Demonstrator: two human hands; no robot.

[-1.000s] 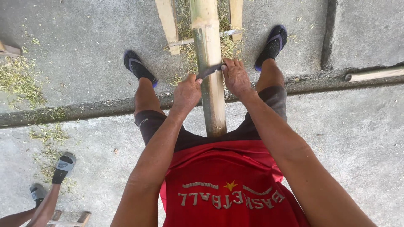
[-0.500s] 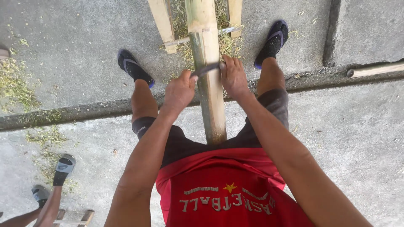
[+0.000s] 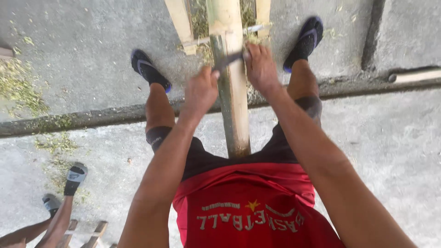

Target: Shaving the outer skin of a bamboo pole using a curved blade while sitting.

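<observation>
**Two Hands on a Blade Across a Bamboo Pole**

A thick bamboo pole (image 3: 232, 92) runs out between the seated person's legs over the concrete floor (image 3: 82, 41). Both the left hand (image 3: 200, 92) and the right hand (image 3: 261, 68) are clenched around opposite ends of a dark blade (image 3: 229, 59) laid across the pole's top.

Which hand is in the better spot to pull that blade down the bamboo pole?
Neither alone, probably. The left hand and right hand each grip one end of the blade, which lies across the bamboo pole; the right sits slightly farther up the pole.
</observation>
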